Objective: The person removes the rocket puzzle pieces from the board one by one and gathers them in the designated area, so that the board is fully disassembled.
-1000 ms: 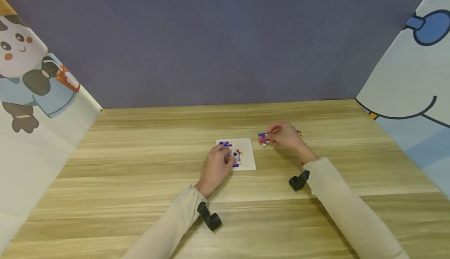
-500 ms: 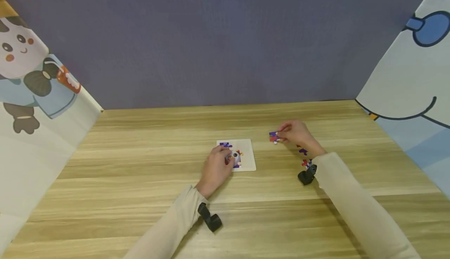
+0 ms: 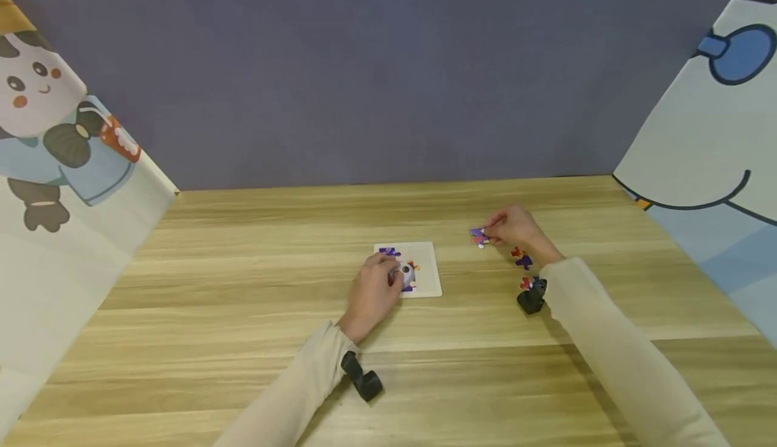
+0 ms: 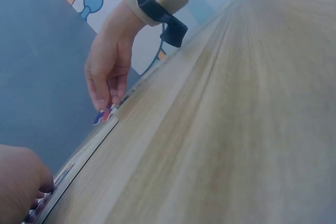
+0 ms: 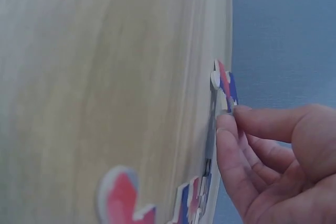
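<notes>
In the head view, my left hand (image 3: 371, 288) rests on the left part of a white puzzle board (image 3: 429, 268), thumb and fingers spread over the pieces joined there. Beneath it shows part of a picture with a round white face (image 3: 405, 273) and purple areas; the hand hides the rest. To the right of the board, my right hand (image 3: 516, 226) pinches a purple, red and white jigsaw piece (image 3: 477, 236) between thumb and fingers. The right wrist view shows this piece (image 5: 226, 85) tilted at the fingertips, close over the table.
Loose jigsaw pieces (image 3: 523, 260) in red and purple lie on the wooden table (image 3: 243, 265) below my right wrist, partly covered by the black wrist camera (image 3: 531, 299). A dark grey-blue panel (image 3: 388, 76) stands along the back edge, with cartoon-printed panels at both sides.
My right hand has moved right, away from the board, with the jigsaw piece pinched in it, and the piece now catches more light. My left hand has stayed on the board.
</notes>
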Motion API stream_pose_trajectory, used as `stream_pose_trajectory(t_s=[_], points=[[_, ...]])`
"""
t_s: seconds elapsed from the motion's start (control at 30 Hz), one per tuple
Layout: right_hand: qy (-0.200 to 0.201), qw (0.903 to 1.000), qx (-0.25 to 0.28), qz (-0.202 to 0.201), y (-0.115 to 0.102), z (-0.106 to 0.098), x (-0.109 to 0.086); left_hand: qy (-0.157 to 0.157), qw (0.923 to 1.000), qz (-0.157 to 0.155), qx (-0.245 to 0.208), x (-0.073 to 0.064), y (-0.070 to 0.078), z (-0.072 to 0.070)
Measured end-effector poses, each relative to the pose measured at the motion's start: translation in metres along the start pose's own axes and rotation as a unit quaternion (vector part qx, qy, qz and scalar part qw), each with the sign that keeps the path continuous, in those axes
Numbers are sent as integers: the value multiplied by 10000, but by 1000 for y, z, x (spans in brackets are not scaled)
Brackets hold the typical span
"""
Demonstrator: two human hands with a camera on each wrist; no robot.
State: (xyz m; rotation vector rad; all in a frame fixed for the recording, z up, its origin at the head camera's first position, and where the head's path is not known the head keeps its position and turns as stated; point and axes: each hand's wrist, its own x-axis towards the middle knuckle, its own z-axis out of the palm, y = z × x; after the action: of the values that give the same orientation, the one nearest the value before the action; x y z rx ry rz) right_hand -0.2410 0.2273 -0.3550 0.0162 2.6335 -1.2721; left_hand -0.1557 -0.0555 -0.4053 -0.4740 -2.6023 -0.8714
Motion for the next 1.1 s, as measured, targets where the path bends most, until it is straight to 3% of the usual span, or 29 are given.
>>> stream_pose_trajectory(t_s=[0.57, 0.87, 1.1], points=[[-2, 9995, -268, -167, -6, -1, -13, -1, 10000, -31, 33, -1, 0, 0], [-23, 9947, -901, -498, -6, 8, -19, 93, 10000, 34, 7, -1, 0, 0], [-12, 9907, -1309, -362, -10, 15, -16, 35, 10000, -11, 7, -1, 1, -1]])
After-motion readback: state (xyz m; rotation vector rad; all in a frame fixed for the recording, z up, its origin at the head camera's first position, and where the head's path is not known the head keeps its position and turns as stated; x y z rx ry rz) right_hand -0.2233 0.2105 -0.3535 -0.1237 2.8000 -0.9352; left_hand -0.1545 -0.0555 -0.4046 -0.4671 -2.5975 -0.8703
